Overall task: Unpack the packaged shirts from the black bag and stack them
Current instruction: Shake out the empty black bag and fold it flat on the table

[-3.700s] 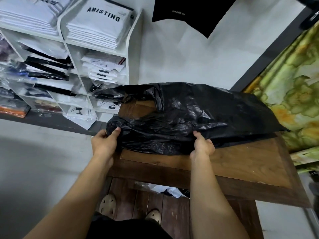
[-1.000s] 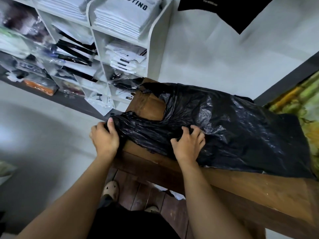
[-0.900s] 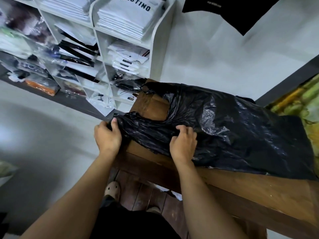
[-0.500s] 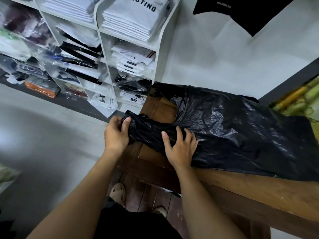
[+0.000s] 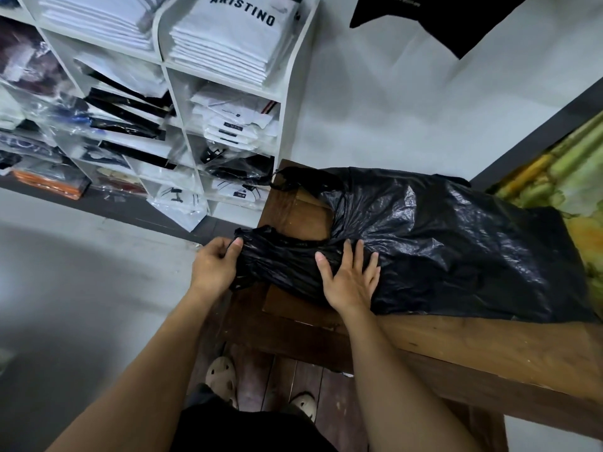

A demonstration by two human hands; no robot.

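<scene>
Head view is showing the left hand (image 5: pixel 213 267) pinching a handle of the black bag (image 5: pixel 456 256) at frame centre, the right hand (image 5: pixel 350 282) pressing spread upon it, probably opening its mouth next.

Wooden counter (image 5: pixel 489 347), dark brown, worn top. White shelf unit (image 5: pixel 288 102) at upper left against the white wall (image 5: pixel 408 119), cubbies packed with bagged clothes. Top cubby: stack of folded white tops (image 5: pixel 228 44), top one printed ARISTINO. Lower left shelf: orange pack (image 5: pixel 49 185). Black garment (image 5: pixel 456 24) hangs on the wall, cut off by the top edge. Green-yellow patterned fabric (image 5: pixel 574 177) at right, behind the counter. Grey floor (image 5: pixel 81 288) at left. Beige clogs (image 5: pixel 222 376) on wooden boards below the counter edge.
</scene>
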